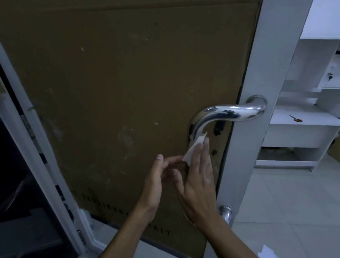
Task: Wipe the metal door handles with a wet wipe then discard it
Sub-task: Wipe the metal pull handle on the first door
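A shiny metal lever handle (226,114) sticks out from the grey door frame (252,86) and curves down at its left end. Just below that curved end is a white wet wipe (191,151). My right hand (198,179) lies with straight fingers against the wipe, fingertips close under the handle's end. My left hand (160,178) is right beside it, its fingers reaching to the wipe's lower edge, thumb raised. Whether the left fingers pinch the wipe is hidden. A second metal knob (227,213) shows lower on the door edge, behind my right wrist.
Brown cardboard (116,92) covers the door panel. White shelving (315,112) with a small screwdriver (295,118) on it stands to the right over a pale tiled floor (307,208). A dark opening lies at the left.
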The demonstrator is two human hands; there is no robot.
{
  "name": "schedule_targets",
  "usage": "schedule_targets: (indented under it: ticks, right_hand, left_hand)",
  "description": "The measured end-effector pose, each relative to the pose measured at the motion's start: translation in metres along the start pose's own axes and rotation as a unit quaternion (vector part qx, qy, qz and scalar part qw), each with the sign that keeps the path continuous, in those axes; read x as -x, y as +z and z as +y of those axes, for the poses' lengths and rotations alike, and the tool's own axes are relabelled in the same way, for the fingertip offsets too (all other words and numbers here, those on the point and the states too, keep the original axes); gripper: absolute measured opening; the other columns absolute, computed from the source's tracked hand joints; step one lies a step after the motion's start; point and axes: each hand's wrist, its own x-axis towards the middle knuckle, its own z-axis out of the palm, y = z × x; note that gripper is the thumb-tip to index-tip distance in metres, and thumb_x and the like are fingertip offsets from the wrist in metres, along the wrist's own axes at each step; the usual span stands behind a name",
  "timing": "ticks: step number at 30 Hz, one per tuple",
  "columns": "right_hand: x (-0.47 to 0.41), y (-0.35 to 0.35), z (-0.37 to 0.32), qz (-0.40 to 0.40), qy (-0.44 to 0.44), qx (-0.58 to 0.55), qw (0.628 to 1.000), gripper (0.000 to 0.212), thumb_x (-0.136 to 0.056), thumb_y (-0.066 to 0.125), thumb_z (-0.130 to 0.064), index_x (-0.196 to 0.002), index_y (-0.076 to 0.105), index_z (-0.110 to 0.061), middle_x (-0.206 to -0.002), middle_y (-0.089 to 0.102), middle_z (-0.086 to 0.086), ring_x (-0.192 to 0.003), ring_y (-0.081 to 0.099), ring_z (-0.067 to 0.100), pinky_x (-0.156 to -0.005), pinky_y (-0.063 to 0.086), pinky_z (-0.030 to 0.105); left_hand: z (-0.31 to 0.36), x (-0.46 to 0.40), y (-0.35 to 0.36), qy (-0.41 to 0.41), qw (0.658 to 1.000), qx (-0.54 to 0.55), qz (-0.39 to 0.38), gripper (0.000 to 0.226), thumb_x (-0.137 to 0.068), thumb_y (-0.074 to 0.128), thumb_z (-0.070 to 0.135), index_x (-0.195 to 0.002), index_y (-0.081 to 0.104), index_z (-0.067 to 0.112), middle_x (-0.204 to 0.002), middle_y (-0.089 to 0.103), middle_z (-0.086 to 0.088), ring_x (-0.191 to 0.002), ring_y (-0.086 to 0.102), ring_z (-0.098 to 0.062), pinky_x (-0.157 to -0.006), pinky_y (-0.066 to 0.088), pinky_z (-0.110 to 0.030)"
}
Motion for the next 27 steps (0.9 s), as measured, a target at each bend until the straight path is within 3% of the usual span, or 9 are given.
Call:
schedule_targets:
  ticks: [5, 9, 13, 18, 23, 25, 27]
  right_hand:
    - [-0.020, -0.005, 0.007, 0.025, -0.062, 0.102, 0.993, 0.082, -0.098, 0.041, -0.048, -0.154, -0.005, -0.011, -0.162, -0.012, 0.011, -0.151, 0.003, 0.026, -0.122, 0.006, 0.036]
    - [0.002, -0.006, 0.027, -0.019, -0.143, 0.215, 0.966, 0.080, -0.097, 0.046, -0.044, -0.155, 0.003, -0.011, -0.164, -0.006, 0.008, -0.151, 0.004, 0.026, -0.122, 0.007, 0.042]
    - [0.004, -0.012, 0.038, -0.037, -0.186, 0.266, 0.945, 0.076, -0.097, 0.045, -0.047, -0.156, 0.011, -0.013, -0.164, -0.004, 0.003, -0.151, 0.004, 0.026, -0.121, 0.010, 0.047]
    - [-0.033, -0.034, 0.036, 0.014, -0.222, 0.290, 0.931, 0.071, -0.098, 0.040, -0.047, -0.156, 0.012, -0.015, -0.164, 0.000, 0.001, -0.151, 0.001, 0.025, -0.120, 0.007, 0.050]
    - [-0.037, -0.051, 0.046, 0.001, -0.275, 0.312, 0.909, 0.068, -0.100, 0.040, -0.043, -0.156, 0.013, -0.016, -0.164, 0.002, 0.002, -0.151, 0.002, 0.024, -0.118, 0.010, 0.051]
    - [-0.026, -0.055, 0.052, -0.015, -0.265, 0.313, 0.912, 0.065, -0.100, 0.041, -0.041, -0.155, 0.016, -0.017, -0.164, 0.005, 0.002, -0.151, 0.004, 0.024, -0.117, 0.014, 0.052]
    - [-0.016, -0.059, 0.058, -0.045, -0.253, 0.304, 0.917, 0.068, -0.098, 0.046, -0.040, -0.155, 0.017, -0.018, -0.164, 0.005, 0.001, -0.150, 0.006, 0.026, -0.117, 0.019, 0.054]
  left_hand:
    - [0.004, -0.001, -0.003, -0.014, 0.999, 0.014, -0.025, 0.066, -0.094, 0.016, 0.053, -0.118, 0.066, 0.018, -0.116, 0.070, 0.003, -0.114, 0.061, -0.009, -0.096, 0.044, -0.027]
    - [0.005, 0.001, -0.006, -0.001, 1.000, -0.005, 0.023, 0.058, -0.098, 0.018, 0.046, -0.115, 0.066, 0.018, -0.115, 0.070, 0.002, -0.110, 0.063, -0.010, -0.095, 0.048, -0.027]
    - [0.005, 0.006, -0.008, 0.066, 0.993, -0.049, 0.089, 0.038, -0.102, 0.028, 0.041, -0.111, 0.063, 0.027, -0.114, 0.067, 0.010, -0.108, 0.062, -0.007, -0.094, 0.050, -0.025]
    - [0.012, 0.011, -0.008, 0.178, 0.976, -0.098, 0.083, 0.039, -0.102, 0.029, 0.036, -0.127, 0.058, 0.030, -0.128, 0.058, 0.018, -0.124, 0.052, -0.004, -0.101, 0.044, -0.023]
    - [0.016, 0.015, 0.017, 0.200, 0.968, -0.148, 0.023, 0.050, -0.102, 0.024, 0.047, -0.151, 0.026, 0.035, -0.154, 0.026, 0.026, -0.143, 0.021, 0.003, -0.110, 0.022, -0.008]
    - [0.016, 0.019, 0.031, 0.188, 0.969, -0.161, -0.008, 0.051, -0.102, 0.023, 0.048, -0.151, 0.013, 0.040, -0.155, 0.011, 0.033, -0.143, 0.011, 0.009, -0.108, 0.014, -0.002]
    - [0.014, 0.022, 0.046, 0.175, 0.970, -0.166, -0.036, 0.052, -0.100, 0.021, 0.052, -0.148, 0.002, 0.047, -0.155, 0.000, 0.034, -0.143, 0.003, 0.010, -0.112, 0.010, -0.006]
